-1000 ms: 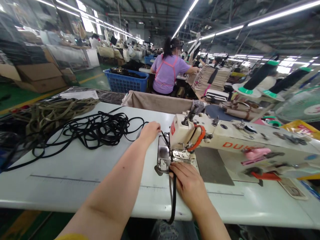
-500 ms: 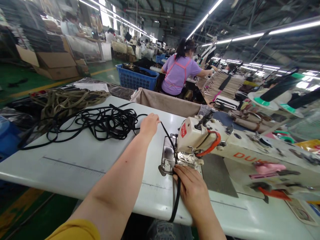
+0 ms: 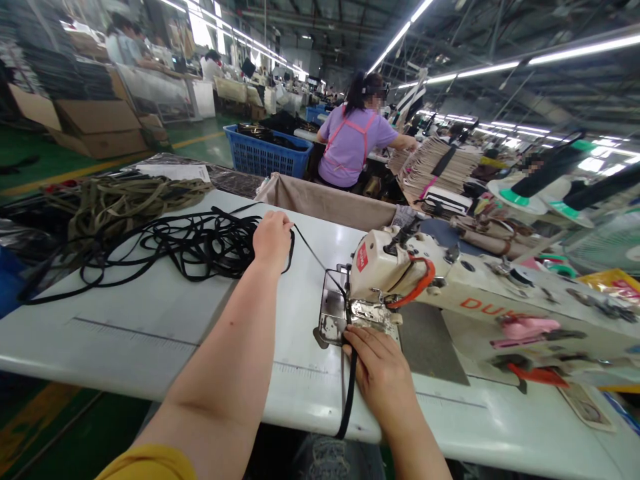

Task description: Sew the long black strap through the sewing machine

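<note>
A narrow black strap (image 3: pixel 351 393) runs from the pile of black strap (image 3: pixel 215 243), past the needle area of the white sewing machine (image 3: pixel 383 270), and over the table's front edge. Beyond and left of the machine head, my left hand (image 3: pixel 273 239) is closed on the strap beside the pile, and a taut length stretches from its fingers to the metal plate (image 3: pixel 331 310). My right hand (image 3: pixel 376 360) lies just in front of the presser foot, fingertips pinching the strap against the table. Its thumb is partly hidden.
Olive straps (image 3: pixel 135 200) are heaped at the table's far left. Behind the table are a beige cloth bin (image 3: pixel 325 200), a blue crate (image 3: pixel 267 153) and a co-worker in purple (image 3: pixel 350 143). Thread cones (image 3: pixel 545 177) stand at right.
My left hand has moved left toward the pile, drawing the strap tighter and straighter to the machine. My right hand stays by the presser foot. The view has shifted slightly.
</note>
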`<action>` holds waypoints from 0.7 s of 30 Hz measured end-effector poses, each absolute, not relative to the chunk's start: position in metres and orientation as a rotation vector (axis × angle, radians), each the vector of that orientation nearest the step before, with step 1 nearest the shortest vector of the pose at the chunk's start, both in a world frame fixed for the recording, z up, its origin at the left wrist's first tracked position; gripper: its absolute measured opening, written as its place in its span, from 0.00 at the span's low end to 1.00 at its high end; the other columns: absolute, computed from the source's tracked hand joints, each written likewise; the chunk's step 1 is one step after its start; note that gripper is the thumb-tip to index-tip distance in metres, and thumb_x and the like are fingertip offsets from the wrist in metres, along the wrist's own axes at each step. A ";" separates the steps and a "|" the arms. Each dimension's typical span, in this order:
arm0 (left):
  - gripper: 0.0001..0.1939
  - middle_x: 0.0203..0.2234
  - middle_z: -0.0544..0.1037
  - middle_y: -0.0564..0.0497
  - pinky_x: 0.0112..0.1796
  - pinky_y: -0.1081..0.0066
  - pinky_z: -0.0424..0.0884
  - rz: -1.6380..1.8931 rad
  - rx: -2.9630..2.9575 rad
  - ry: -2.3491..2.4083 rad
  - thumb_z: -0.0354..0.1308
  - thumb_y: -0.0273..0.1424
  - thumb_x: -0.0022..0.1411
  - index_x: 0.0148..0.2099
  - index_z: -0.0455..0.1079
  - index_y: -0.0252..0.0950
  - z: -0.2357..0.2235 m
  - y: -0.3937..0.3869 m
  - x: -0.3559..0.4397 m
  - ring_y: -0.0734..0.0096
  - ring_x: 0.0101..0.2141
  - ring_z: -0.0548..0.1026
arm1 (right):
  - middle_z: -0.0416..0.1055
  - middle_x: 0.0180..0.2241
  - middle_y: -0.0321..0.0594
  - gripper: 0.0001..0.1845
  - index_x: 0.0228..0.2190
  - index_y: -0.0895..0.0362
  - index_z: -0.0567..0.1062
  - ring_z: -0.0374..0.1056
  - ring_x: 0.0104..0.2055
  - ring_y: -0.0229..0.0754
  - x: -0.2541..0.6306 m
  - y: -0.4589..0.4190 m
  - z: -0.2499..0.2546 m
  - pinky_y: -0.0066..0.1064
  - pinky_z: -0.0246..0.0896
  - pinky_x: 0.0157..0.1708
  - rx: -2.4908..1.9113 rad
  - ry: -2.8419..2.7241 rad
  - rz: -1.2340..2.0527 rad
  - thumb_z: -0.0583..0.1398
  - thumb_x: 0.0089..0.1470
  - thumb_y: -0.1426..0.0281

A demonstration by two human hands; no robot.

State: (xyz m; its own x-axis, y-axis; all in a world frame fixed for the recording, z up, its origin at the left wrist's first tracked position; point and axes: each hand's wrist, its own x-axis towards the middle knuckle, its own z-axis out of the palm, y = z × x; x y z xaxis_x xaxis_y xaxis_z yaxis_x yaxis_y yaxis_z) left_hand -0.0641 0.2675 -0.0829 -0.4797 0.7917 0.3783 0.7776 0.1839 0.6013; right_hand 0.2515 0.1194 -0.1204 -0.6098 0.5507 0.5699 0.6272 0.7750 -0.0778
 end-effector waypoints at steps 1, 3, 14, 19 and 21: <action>0.07 0.43 0.78 0.45 0.45 0.64 0.69 1.243 1.574 2.406 0.60 0.31 0.72 0.37 0.71 0.40 -0.082 0.267 -0.067 0.58 0.46 0.76 | 0.82 0.51 0.45 0.11 0.51 0.57 0.81 0.79 0.51 0.49 0.251 0.119 -0.120 0.44 0.75 0.52 -0.876 -2.381 -0.172 0.61 0.72 0.70; 0.08 0.42 0.78 0.45 0.47 0.63 0.70 1.328 1.531 2.404 0.61 0.30 0.70 0.36 0.69 0.40 -0.082 0.266 -0.072 0.57 0.46 0.76 | 0.82 0.51 0.45 0.11 0.51 0.56 0.81 0.79 0.52 0.49 0.251 0.119 -0.120 0.44 0.75 0.52 -0.875 -2.378 -0.172 0.61 0.72 0.70; 0.09 0.36 0.75 0.46 0.59 0.55 0.69 1.743 1.176 2.355 0.60 0.28 0.65 0.34 0.63 0.41 -0.079 0.265 -0.093 0.53 0.51 0.73 | 0.82 0.51 0.45 0.12 0.52 0.55 0.82 0.79 0.52 0.48 0.251 0.118 -0.119 0.44 0.76 0.53 -0.915 -2.383 -0.149 0.60 0.72 0.70; 0.12 0.34 0.73 0.47 0.58 0.55 0.69 1.850 1.027 2.389 0.60 0.26 0.65 0.33 0.59 0.42 -0.073 0.262 -0.101 0.53 0.50 0.72 | 0.82 0.52 0.46 0.13 0.52 0.55 0.82 0.78 0.53 0.49 0.252 0.116 -0.119 0.45 0.76 0.54 -0.948 -2.398 -0.139 0.59 0.73 0.69; 0.14 0.33 0.72 0.48 0.57 0.56 0.69 1.893 0.984 2.401 0.60 0.25 0.65 0.32 0.59 0.42 -0.072 0.261 -0.105 0.55 0.48 0.72 | 0.82 0.53 0.46 0.13 0.52 0.55 0.82 0.78 0.54 0.49 0.252 0.116 -0.119 0.46 0.76 0.55 -0.966 -2.409 -0.129 0.60 0.73 0.69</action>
State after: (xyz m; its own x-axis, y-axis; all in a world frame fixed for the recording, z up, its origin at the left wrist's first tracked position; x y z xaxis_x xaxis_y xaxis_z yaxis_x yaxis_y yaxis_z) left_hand -0.1047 0.2607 -0.0718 -0.8099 0.4162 0.4134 0.4990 0.1183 0.8585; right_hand 0.2521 0.1157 -0.1193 -0.5997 0.6139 0.5133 0.6651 0.7391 -0.1068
